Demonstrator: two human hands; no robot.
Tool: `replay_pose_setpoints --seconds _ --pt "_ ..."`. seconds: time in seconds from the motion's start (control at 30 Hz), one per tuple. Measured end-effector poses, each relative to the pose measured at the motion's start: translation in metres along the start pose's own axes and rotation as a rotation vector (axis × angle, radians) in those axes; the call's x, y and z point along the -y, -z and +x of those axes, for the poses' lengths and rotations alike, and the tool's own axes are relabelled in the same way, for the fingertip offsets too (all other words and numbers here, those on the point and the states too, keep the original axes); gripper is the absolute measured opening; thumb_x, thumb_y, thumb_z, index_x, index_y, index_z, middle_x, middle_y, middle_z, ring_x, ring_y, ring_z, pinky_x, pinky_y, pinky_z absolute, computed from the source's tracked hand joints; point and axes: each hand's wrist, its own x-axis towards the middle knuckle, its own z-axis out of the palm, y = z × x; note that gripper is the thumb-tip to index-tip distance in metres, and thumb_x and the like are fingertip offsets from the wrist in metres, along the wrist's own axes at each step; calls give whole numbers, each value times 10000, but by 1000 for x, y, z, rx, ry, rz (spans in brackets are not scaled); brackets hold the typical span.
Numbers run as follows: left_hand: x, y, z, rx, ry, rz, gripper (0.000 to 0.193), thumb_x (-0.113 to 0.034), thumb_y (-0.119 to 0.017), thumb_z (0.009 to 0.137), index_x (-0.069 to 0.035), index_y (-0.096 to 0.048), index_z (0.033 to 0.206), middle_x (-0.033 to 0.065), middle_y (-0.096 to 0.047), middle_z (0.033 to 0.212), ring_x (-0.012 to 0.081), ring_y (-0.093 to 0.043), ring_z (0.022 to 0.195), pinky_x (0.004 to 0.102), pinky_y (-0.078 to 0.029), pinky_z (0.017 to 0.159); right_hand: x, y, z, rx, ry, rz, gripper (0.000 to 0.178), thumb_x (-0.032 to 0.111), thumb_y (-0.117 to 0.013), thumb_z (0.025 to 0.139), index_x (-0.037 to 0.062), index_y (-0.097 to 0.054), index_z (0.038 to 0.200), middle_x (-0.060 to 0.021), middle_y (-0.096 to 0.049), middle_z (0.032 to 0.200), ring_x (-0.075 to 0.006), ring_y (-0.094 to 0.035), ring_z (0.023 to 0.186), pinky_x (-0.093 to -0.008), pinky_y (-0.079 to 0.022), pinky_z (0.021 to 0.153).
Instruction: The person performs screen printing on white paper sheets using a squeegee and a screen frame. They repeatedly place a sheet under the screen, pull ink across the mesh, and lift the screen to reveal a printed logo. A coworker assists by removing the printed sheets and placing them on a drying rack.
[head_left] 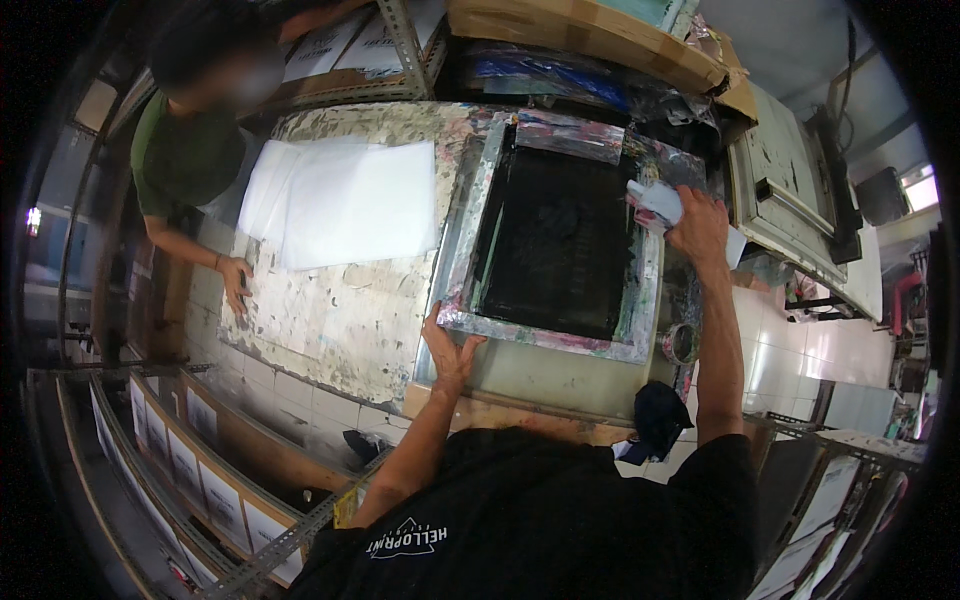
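A screen printing frame point(462, 318) with paint-stained edges and a dark mesh point(555, 240) lies on the worktable before me. At its near left corner is my left hand point(450, 355), thumb and fingers spread apart and touching the frame's edge. My right hand point(700, 230) is closed around a crumpled whitish rag point(655, 203) with coloured stains, over the frame's right side. A darker smudge shows on the mesh near its middle. The fingertips of my right hand are partly hidden by the rag.
Large white sheets point(360, 205) lie on the stained table point(330, 310) to the left. Another person point(190, 160) in a green shirt stands there, one hand at the table's edge. A roll of tape point(680, 343) sits right of the frame. Metal racks point(240, 575) stand near left.
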Motion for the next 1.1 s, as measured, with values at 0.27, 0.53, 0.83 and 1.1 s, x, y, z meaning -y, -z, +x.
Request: replay_pose_setpoints --seconds 0.27,0.53,0.83,1.1 --pt "14 -5 -3 -21 -63 80 1098 -448 -867 640 73 -331 1444 235 -446 1325 398 -412 1243 482 -302 1091 32 -10 22 -69 178 19 295 68 -640 671 28 -618 963 -167 -679 902 -362 -670 876 -463 -492 806" --pt "7 -1 -2 8 3 29 1100 -614 -787 689 67 -348 1433 253 -466 1344 422 -419 1252 522 -295 1085 51 -12 37 -43 258 -21 281 51 -645 661 24 -607 938 -188 -673 912 -365 -663 909 -463 -489 820" --pt "0 1 1 14 22 27 1098 -565 -822 671 66 -344 1431 255 -469 1353 416 -420 1257 519 -280 1095 45 -4 32 20 360 -82 267 43 -654 648 33 -609 911 -176 -675 887 -348 -671 882 -446 -490 797" --pt "4 0 0 23 -3 46 1093 -561 -818 681 64 -337 1437 253 -461 1356 420 -410 1258 525 -278 1094 52 1 32 29 459 -57 292 36 -659 633 31 -610 921 -166 -673 859 -341 -669 825 -438 -491 760"
